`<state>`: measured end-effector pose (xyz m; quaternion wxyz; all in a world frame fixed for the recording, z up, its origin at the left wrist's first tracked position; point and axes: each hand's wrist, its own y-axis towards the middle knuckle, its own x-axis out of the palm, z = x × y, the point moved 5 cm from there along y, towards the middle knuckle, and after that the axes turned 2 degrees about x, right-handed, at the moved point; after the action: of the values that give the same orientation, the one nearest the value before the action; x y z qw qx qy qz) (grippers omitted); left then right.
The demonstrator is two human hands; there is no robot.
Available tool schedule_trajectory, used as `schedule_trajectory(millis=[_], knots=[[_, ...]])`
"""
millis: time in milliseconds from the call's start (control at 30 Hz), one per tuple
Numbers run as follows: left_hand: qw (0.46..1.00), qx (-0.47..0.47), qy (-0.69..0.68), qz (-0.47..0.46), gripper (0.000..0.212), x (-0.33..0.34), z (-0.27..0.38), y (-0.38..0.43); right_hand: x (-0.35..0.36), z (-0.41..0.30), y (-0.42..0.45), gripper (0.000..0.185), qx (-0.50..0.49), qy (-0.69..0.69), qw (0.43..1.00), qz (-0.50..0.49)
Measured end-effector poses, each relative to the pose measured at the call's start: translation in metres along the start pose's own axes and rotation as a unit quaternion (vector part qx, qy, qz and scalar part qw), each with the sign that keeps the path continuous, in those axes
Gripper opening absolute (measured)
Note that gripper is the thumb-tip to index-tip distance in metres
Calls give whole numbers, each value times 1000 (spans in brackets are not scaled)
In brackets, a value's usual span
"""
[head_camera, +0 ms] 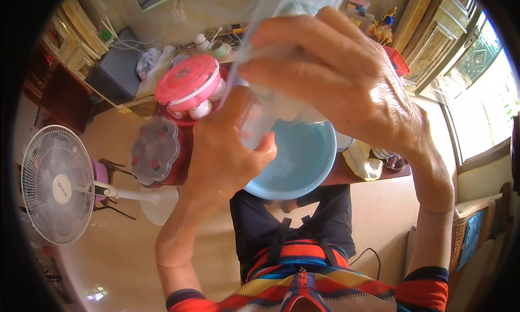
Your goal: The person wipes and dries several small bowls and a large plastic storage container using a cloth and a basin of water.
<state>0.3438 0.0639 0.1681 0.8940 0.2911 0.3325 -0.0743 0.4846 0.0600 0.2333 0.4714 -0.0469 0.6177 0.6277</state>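
Above a light-blue basin (pixel 302 157), both hands hold a blurred, translucent plastic container (pixel 258 125). My left hand (pixel 221 149) wraps around its lower left side, the thumb pointing right. Skin on that hand looks wet. My right hand (pixel 345 72) reaches across the upper part, fingers bent over it. Something whitish with a greenish patch shows through or behind the plastic; I cannot tell what it is. The container's top runs out of the picture, and the fingers cover much of its middle. The basin stands at the front edge of a dark red table, its far side hidden.
Left on the table are a pink lidded box (pixel 189 82) over white cups and a flower-shaped clear-lidded tray (pixel 155 151). To the right lies a yellowish cloth (pixel 362 161) beside small dishes. A white standing fan (pixel 59 184) is at far left, a red basket (pixel 396 60) behind my right hand.
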Motion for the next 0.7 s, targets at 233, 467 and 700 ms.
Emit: schedule_trajectory(millis=[233,467,700], knots=[[939,-78,-335,-18,68,4,-44,2,38,-26,-41,57,105,234,963,77],[872,-122,-470,-65,55,23,-32,-7,58,5,-35,45,19,138,968,208],[812,-127,-561,-102,46,28,-40,-14,49,89,-30,20,193,64,935,289]])
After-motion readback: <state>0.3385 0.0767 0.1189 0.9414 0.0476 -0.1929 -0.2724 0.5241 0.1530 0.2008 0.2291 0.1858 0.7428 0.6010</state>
